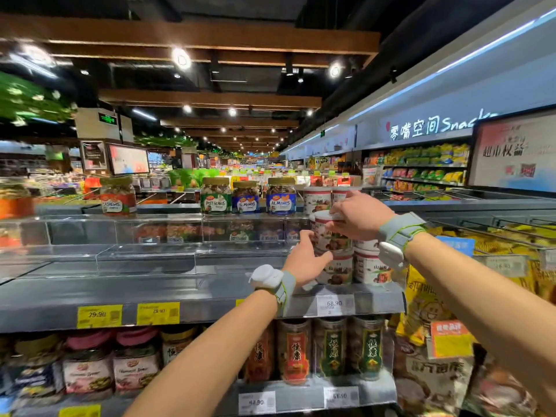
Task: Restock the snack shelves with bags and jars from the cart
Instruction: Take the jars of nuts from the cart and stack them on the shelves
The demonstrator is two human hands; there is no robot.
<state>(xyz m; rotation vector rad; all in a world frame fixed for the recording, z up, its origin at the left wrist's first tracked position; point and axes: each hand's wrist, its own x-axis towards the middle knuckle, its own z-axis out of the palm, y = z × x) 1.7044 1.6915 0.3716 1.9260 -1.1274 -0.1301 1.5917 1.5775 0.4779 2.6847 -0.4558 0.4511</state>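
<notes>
A white jar with a nut picture point(332, 236) sits stacked on other white jars point(371, 267) at the right end of the grey shelf point(150, 293). My right hand point(359, 216) grips its white lid from above. My left hand point(307, 261) curls around the side of the stack just below, touching the lower jar point(338, 270). Further white jars point(317, 198) stand on the top tier behind. On that tier also stand a cashews jar point(118, 196), a pistachios jar point(216, 196) and two almonds jars point(281, 197). The cart is out of view.
Clear acrylic dividers point(144, 257) step across the shelf's left and middle. The lower shelf point(301, 392) holds tall dark jars point(331, 347) and squat jars point(87, 368). Yellow snack bags point(427, 311) hang at the right. Yellow price tags point(99, 316) line the shelf edge.
</notes>
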